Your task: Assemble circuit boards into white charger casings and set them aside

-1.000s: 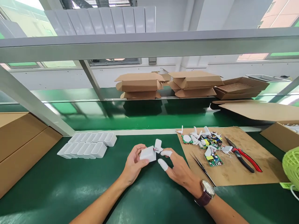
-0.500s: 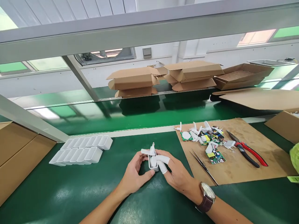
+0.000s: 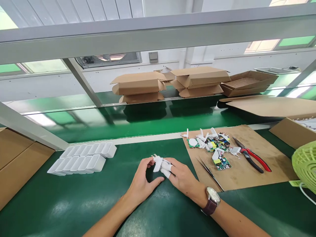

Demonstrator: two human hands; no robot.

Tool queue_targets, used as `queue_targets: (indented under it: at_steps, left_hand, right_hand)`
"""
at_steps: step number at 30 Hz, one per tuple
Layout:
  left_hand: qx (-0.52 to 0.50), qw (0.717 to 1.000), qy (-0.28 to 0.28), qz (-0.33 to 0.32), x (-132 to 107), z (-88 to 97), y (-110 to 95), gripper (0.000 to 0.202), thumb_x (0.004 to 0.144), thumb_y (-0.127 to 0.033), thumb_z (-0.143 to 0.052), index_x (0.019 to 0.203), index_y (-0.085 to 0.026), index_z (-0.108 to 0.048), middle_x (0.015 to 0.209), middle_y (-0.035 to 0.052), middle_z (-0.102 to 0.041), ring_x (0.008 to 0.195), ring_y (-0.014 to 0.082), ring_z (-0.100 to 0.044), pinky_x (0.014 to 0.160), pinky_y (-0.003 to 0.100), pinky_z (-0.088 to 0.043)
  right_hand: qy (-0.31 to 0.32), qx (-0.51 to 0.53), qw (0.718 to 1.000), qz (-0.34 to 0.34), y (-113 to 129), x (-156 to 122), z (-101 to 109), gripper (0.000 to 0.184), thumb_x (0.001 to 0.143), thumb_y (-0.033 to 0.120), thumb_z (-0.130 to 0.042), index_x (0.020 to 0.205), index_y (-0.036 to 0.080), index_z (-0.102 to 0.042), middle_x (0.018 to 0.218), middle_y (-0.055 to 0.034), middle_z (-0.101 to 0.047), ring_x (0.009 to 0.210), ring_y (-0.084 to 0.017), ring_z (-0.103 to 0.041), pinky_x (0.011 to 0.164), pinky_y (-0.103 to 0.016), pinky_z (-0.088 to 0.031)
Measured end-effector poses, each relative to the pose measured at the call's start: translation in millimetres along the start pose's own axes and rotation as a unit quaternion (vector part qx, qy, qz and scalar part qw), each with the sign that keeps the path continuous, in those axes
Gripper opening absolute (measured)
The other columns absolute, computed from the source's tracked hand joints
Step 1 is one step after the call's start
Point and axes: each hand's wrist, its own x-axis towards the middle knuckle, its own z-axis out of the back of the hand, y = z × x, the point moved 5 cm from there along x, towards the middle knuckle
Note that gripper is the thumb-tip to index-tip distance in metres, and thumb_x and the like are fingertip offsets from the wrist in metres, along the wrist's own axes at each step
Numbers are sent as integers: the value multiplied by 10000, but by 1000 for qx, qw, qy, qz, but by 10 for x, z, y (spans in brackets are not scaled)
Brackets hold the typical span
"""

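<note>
1. The plug (image 3: 157,164), a small white piece with pins, is at the centre of the frame, just above the table (image 3: 111,204), tilted with its pins toward the upper left.
2. The right hand (image 3: 184,177) holds the plug in a narrow grip; white finger cots (image 3: 166,165) cover two of its digits, and a watch (image 3: 212,197) sits on its wrist.
3. The left hand (image 3: 143,179) curves round the plug's left side, thumb and fingers wide apart. Its fingertips are beside the pins; I cannot tell whether they grip anything.
4. White cases (image 3: 74,165) stand in two rows at the middle left of the frame, beside a carton (image 3: 23,168) on the left edge.
5. At the right of the frame, a brown mat (image 3: 242,179) bears circuit boards (image 3: 222,163) in a heap with white parts, tweezers (image 3: 210,173) near its left edge, and red-and-black pliers (image 3: 253,159).
6. A lime-green fan (image 3: 306,166) is at the right edge, below an open box (image 3: 286,133).
7. Folded cartons (image 3: 138,87) stand at the upper centre.
</note>
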Motion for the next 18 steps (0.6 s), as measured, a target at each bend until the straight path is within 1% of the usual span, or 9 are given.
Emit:
queue_targets:
  at_steps: [2, 5, 6, 8, 10, 11, 12, 14, 18]
  left_hand:
    - [0, 1000, -1, 0, 2, -8, 41, 653, 756, -312, -827, 1329, -273, -517, 1211, 78, -649, 1081, 274, -652, 962, 467, -532]
    - [6, 1000, -10, 16, 9, -7, 99, 723, 750, -336, -834, 1381, -275, -487, 1201, 80, -660, 1057, 276, -662, 949, 480, -542]
    - [6, 1000, -13, 19, 13, -3, 110, 736, 748, -349, -836, 1389, -273, -482, 1202, 81, -662, 1053, 277, -665, 950, 483, -544]
    - [-1, 1000, -12, 22, 24, 2, 115, 773, 745, -375, -842, 1411, -270, -464, 1237, 90, -655, 1095, 287, -667, 977, 493, -535]
    - [-12, 1000, -9, 24, 36, 9, 108, 838, 721, -397, -861, 1433, -263, -439, 1279, 102, -641, 1164, 305, -655, 1022, 509, -513]
    - [-15, 999, -10, 27, 42, 16, 105, 868, 706, -403, -872, 1438, -257, -430, 1290, 105, -635, 1188, 312, -647, 1042, 517, -501]
    - [-14, 999, -12, 32, 47, 26, 105, 883, 695, -406, -877, 1439, -250, -427, 1292, 107, -633, 1191, 314, -646, 1054, 525, -492]
    - [-7, 999, -21, 47, 59, 52, 115, 861, 708, -406, -863, 1433, -237, -429, 1279, 107, -638, 1146, 299, -659, 1050, 530, -492]
    - [0, 996, -42, 77, 107, 135, 180, 802, 744, -421, -824, 1418, -231, -432, 1194, 88, -670, 1003, 255, -690, 966, 490, -543]
  right_hand:
    - [8, -10, 1000, -6, -26, 10, -29, 302, 972, 120, -528, 1212, 238, -667, 1211, -102, -722, 1036, -225, -731, 877, -354, -638]
    - [-7, -12, 999, -33, -19, 31, -66, 284, 975, 130, -541, 1201, 245, -667, 1215, -96, -722, 1031, -225, -730, 883, -358, -634]
    - [-11, 2, 999, -43, -4, 38, -77, 262, 975, 156, -561, 1199, 244, -665, 1227, -97, -716, 1031, -226, -729, 884, -361, -635]
    - [-16, 60, 996, -68, 31, 51, -88, 237, 978, 218, -593, 1208, 244, -647, 1250, -89, -699, 1031, -213, -725, 870, -344, -640]
    - [-32, 121, 988, -87, 64, 63, -69, 230, 990, 238, -572, 1215, 245, -621, 1251, -78, -684, 1011, -187, -719, 840, -315, -642]
    - [-43, 134, 986, -91, 78, 69, -49, 229, 997, 224, -545, 1215, 244, -610, 1243, -77, -680, 998, -180, -716, 828, -308, -641]
    - [-53, 130, 986, -88, 93, 76, -24, 231, 1000, 205, -518, 1214, 241, -599, 1233, -80, -679, 987, -180, -713, 824, -312, -637]
    - [-65, 84, 992, -67, 122, 96, 20, 246, 995, 171, -485, 1213, 230, -582, 1207, -95, -685, 980, -200, -707, 835, -343, -624]
    - [-86, -13, 996, -4, 188, 138, 39, 238, 980, 128, -441, 1158, 203, -580, 1077, -117, -707, 918, -233, -695, 780, -362, -600]
